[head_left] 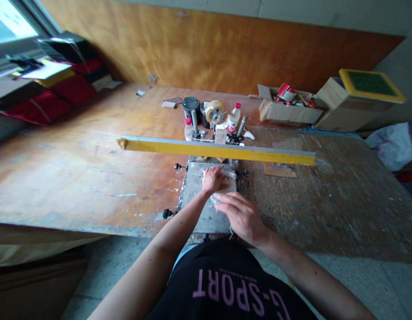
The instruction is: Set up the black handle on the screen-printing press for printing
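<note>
A grey metal plate (193, 189) lies in front of me on a clamp-fitted stand. On it is a pale, ragged-edged patch with brown in its middle (228, 183); I cannot tell its kind. My left hand (213, 178) rests on the patch's left side, fingers stretched out flat. Closer to me, my right hand (243, 214) hovers at the patch's near edge, fingers apart and slightly bent, with nothing visible in them; its thumb is hidden. Beyond both hands, a long yellow-edged frame (219, 149) stretches crosswise above the plate's far end.
Black knobs (167, 214) stick out from the plate's sides. Behind the frame stand a tape roll (215, 112), a red-capped bottle (234, 119) and a black can (191, 110). An open cardboard box (292, 113) sits back right on the wooden table (92, 173). Red boxes (35, 104) are stacked at left.
</note>
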`<state>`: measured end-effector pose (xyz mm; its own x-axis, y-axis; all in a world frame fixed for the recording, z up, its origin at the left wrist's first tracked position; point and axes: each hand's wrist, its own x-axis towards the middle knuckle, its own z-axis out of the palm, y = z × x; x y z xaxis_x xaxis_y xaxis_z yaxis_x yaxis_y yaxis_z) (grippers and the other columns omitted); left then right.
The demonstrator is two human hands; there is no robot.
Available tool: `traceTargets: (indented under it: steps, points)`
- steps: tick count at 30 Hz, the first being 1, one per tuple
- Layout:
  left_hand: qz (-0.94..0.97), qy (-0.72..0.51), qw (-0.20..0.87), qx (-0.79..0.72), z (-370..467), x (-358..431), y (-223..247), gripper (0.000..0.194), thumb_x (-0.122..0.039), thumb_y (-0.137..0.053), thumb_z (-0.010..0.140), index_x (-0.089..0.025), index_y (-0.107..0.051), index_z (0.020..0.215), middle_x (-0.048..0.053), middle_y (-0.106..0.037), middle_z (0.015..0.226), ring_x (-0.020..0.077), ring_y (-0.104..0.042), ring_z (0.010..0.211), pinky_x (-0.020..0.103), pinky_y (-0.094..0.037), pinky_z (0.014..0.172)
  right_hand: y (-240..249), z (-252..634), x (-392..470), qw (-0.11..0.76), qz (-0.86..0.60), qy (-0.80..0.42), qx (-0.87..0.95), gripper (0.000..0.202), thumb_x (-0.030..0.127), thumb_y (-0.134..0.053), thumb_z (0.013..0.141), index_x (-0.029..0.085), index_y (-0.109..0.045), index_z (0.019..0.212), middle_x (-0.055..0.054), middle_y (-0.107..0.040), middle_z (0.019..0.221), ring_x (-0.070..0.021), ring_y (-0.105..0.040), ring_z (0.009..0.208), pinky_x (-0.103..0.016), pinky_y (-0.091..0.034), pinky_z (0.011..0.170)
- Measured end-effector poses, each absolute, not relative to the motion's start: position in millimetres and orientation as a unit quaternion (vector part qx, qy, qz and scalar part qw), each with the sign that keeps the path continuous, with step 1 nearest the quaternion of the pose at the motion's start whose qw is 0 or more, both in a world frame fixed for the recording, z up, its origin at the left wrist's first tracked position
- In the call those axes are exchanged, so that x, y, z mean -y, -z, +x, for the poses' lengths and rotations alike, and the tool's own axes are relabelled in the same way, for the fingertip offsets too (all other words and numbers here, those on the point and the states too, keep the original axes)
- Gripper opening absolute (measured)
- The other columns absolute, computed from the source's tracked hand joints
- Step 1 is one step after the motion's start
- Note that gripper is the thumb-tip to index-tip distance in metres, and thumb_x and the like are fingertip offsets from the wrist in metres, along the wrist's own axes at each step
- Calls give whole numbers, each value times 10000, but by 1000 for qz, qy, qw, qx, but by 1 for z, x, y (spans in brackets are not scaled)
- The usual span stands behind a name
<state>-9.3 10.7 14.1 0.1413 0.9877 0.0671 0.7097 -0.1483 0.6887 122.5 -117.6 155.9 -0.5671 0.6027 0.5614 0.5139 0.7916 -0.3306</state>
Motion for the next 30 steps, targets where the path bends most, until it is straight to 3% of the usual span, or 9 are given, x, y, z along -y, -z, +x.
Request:
traceTargets:
  steps: [5,9,14,16,19,23,26,28,30]
  points:
    - [706,-273,301,-580,-18,-11,-20,414,-242,-461,913,-194,-547,1315,83,-625,1296,226,-506,1268,501,-194,1166,-160,138,95,455,-414,-121,779,209,113,-515,907,238,-681,932,-40,-717,1038,-156,-676,958,-335,-562,872]
    - [703,-287,322,-566,-21,-13,-25,377,-299,-427,939,-204,-592,1264,61,-642,1277,225,-530,1242,513,-179,1171,-175,144,86,471,-378,-78,793,250,97,-508,901,265,-686,949,-17,-719,1039,-152,-669,968,-327,-552,864]
    - [682,-338,323,-562,-35,-4,-37,467,-359,-263,993,-175,-580,1283,74,-592,1345,195,-507,1273,362,-343,1118,-126,148,54,308,-419,-129,844,237,65,-522,877,206,-713,882,-39,-733,922,-172,-673,892,-316,-540,831]
    - [691,-377,299,-539,-46,12,-39,479,-402,-265,993,-177,-584,1271,83,-583,1352,205,-477,1304,371,-353,1116,-92,148,38,240,-437,-148,854,228,51,-542,859,190,-719,895,-46,-735,924,-182,-666,895,-323,-531,841]
    - [747,-421,241,-455,-60,49,-32,502,-518,-424,931,-184,-566,1277,109,-603,1316,241,-478,1302,442,-343,1127,-53,144,25,186,-425,-152,873,254,49,-577,839,187,-704,1009,-57,-718,1038,-191,-634,1001,-328,-497,912]
    - [801,-396,169,-416,-56,94,-8,795,-591,-641,770,-150,-429,1397,152,-549,1371,292,-443,1325,505,-311,1137,-35,133,22,140,-388,-129,902,249,84,-593,843,195,-678,1049,-57,-698,1040,-193,-605,1016,-308,-488,888]
    - [785,-381,148,-465,-42,107,6,533,-448,-622,844,-191,-540,1303,120,-604,1302,273,-506,1246,487,-381,1072,-29,131,23,117,-383,-92,912,183,136,-577,870,178,-678,1017,-77,-697,999,-211,-595,982,-319,-490,861]
    - [759,-386,167,-497,-36,106,7,260,-323,-557,896,-226,-662,1114,88,-675,1166,235,-582,1106,425,-454,972,-25,132,23,117,-383,-72,914,199,138,-553,886,168,-676,1039,-86,-696,1009,-216,-589,984,-325,-490,864]
    - [708,-411,230,-526,-37,101,5,178,-253,-540,894,-234,-710,943,65,-715,1000,205,-619,958,367,-480,889,-21,134,23,121,-381,-58,915,234,125,-534,895,162,-674,1080,-90,-697,1023,-218,-584,989,-331,-490,871]
